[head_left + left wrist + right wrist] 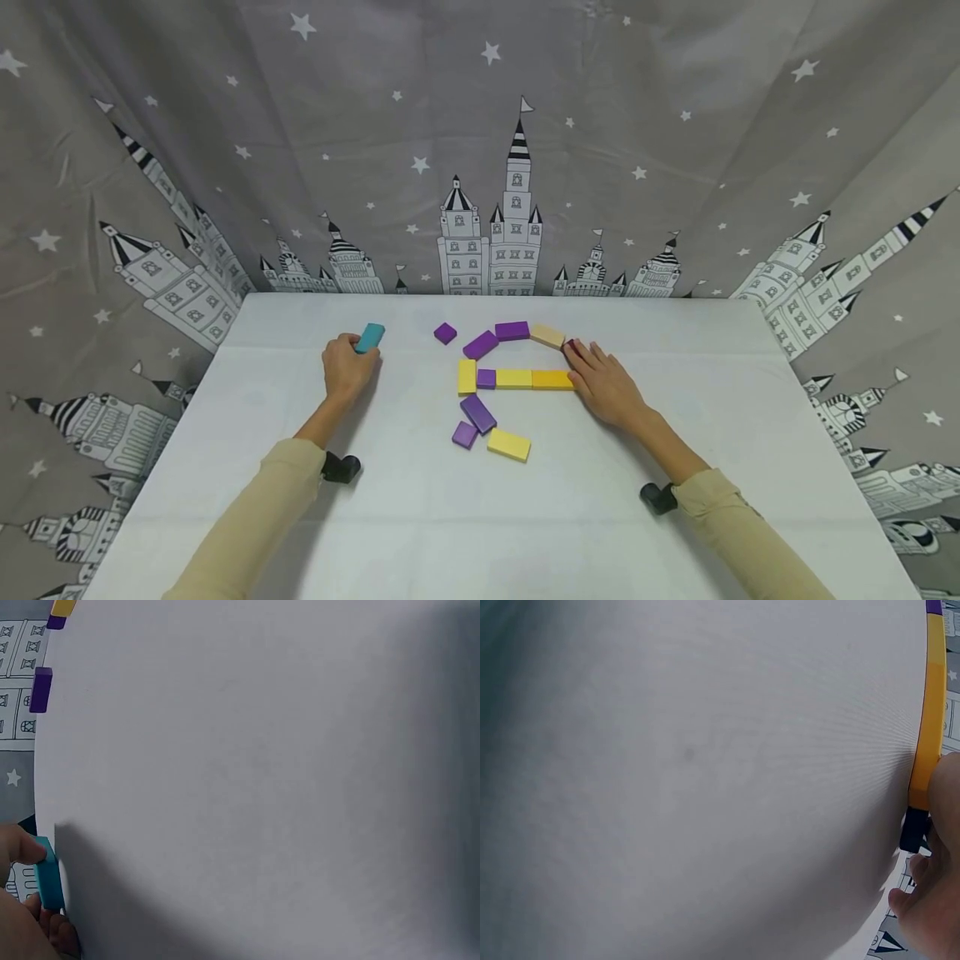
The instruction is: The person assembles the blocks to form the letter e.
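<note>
My left hand point(349, 367) grips a teal block point(370, 337) between thumb and fingers at the table's far left; the left wrist view shows the teal block point(49, 874) on edge in that grip. With fingers stretched out, my right hand point(606, 387) touches a dark red block point(572, 347), mostly covered by the fingertips. Its palm side lies by the end of an orange-yellow block point(551, 380). In the right wrist view a dark block point(914, 829) shows at the end of the orange-yellow block point(927, 735), beside the right thumb and fingers.
Purple blocks point(512, 331) and a tan block point(547, 336) form a curve at the back. A yellow block point(513, 379) joins the middle row, with an upright-lying yellow block point(467, 377) at its left. Purple point(478, 412) and yellow blocks point(509, 445) lie nearer. A grey curtain point(615, 92) stands behind.
</note>
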`<state>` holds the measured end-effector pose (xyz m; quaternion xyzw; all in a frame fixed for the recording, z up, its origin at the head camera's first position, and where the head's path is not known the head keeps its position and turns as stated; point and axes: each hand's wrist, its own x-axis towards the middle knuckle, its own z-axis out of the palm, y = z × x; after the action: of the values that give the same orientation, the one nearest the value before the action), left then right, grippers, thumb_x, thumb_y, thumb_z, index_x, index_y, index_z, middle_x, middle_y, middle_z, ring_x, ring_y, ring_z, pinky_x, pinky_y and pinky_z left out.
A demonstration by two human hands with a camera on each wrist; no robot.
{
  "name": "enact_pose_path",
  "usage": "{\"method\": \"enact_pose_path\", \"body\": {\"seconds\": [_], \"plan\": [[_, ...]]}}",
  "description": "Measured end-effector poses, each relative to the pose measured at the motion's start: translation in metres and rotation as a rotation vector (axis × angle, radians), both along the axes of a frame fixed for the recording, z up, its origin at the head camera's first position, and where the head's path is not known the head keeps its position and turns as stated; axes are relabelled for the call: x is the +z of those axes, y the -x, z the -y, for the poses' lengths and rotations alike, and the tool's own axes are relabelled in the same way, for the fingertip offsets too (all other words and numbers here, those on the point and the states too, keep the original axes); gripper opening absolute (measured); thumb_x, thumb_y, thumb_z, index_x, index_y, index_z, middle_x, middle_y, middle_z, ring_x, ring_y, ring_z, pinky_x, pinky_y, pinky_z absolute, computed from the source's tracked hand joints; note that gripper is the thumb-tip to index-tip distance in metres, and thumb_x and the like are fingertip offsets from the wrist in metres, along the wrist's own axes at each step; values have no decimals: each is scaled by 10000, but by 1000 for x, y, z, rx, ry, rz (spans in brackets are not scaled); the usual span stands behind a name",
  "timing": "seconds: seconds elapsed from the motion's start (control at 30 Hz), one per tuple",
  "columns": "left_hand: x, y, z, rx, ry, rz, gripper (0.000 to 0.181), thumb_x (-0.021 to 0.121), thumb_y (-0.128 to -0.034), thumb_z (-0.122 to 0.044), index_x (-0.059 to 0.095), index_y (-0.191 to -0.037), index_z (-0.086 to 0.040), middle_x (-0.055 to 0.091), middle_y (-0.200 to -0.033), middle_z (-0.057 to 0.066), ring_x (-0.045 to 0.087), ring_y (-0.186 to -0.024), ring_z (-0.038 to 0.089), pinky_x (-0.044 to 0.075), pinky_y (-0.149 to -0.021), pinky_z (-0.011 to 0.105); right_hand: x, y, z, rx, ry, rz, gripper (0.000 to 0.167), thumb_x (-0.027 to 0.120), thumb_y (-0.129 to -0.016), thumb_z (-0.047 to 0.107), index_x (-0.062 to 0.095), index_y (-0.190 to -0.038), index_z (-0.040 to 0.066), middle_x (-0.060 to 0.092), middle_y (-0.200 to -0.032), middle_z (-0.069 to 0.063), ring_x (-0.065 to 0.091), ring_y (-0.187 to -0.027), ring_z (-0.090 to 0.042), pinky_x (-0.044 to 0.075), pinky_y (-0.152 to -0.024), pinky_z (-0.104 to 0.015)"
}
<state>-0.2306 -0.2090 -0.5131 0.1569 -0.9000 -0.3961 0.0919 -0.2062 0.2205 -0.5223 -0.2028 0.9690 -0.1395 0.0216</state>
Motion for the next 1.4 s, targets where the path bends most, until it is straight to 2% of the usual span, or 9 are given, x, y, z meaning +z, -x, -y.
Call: {"method": "enact_pose_path", "body": {"seconds": [0.13, 0.23, 0.5, 0.7, 0.8, 1.0, 1.17, 1.3, 1.4], "plan": [[-1, -1, -3, -12, -2, -29, 462, 643, -893, -120, 555, -1265, 139, 545, -1199, 315, 500, -1155, 443, 413, -998, 569, 0, 0, 0, -2, -3, 13, 556, 410, -1074, 329, 303, -1570, 101, 253, -1613, -135, 198, -1465, -413, 183, -1146, -611], [2, -4, -11, -53, -19, -57, 457, 663, -882, -104, 566, -1265, 126, 549, -1181, 295, 500, -1124, 417, 417, -978, 550, 2, 0, 0, -8, -3, 28, 554, 400, -1076, 336, 300, -1572, 113, 246, -1616, -128, 191, -1468, -410, 179, -1149, -607], [18, -22, -47, -294, -16, -155, 404, 700, -836, -54, 628, -1209, 85, 594, -1123, 249, 535, -1035, 377, 437, -888, 494, 4, 0, -2, -12, 35, 18, 528, 416, -1073, 307, 340, -1557, 110, 285, -1600, -134, 215, -1457, -426, 192, -1140, -619], [30, -39, -78, -457, -1, -243, 378, 746, -820, -37, 669, -1176, 60, 636, -1099, 223, 589, -987, 364, 499, -854, 483, 3, 1, -2, -7, 34, 13, 527, 404, -1075, 306, 341, -1556, 100, 288, -1598, -141, 217, -1454, -432, 194, -1140, -618], [33, -50, -95, -535, 0, -264, 386, 765, -807, -27, 682, -1175, 53, 648, -1089, 203, 599, -969, 343, 522, -836, 468, 3, 1, -2, -5, 44, 17, 523, 406, -1075, 302, 344, -1555, 104, 290, -1598, -135, 221, -1454, -429, 200, -1140, -614], [37, -72, -125, -678, -17, -211, 397, 765, -831, -22, 675, -1214, 33, 644, -1136, 158, 588, -1038, 299, 500, -895, 464, 3, 2, -1, -9, 47, 33, 528, 408, -1075, 309, 337, -1559, 110, 283, -1602, -129, 211, -1459, -423, 191, -1144, -609], [34, -88, -145, -803, -8, -186, 369, 738, -859, -32, 666, -1215, 31, 638, -1155, 145, 563, -1075, 279, 463, -947, 469, 4, 1, 0, -10, 41, 32, 530, 412, -1074, 302, 335, -1558, 103, 281, -1601, -136, 214, -1456, -428, 194, -1143, -610], [30, -100, -159, -888, -20, -189, 343, 713, -873, -19, 668, -1208, 35, 623, -1128, 132, 551, -1037, 249, 486, -903, 398, 3, 1, 0, -7, 37, 23, 531, 414, -1074, 298, 332, -1558, 94, 282, -1600, -143, 219, -1453, -433, 198, -1142, -609], [24, -108, -168, -929, -23, -181, 338, 705, -889, -19, 664, -1220, 39, 610, -1125, 119, 537, -1035, 237, 489, -881, 338, 2, 1, 0, -3, 44, 18, 529, 414, -1074, 294, 336, -1555, 88, 286, -1596, -149, 225, -1450, -436, 199, -1141, -611]]}}
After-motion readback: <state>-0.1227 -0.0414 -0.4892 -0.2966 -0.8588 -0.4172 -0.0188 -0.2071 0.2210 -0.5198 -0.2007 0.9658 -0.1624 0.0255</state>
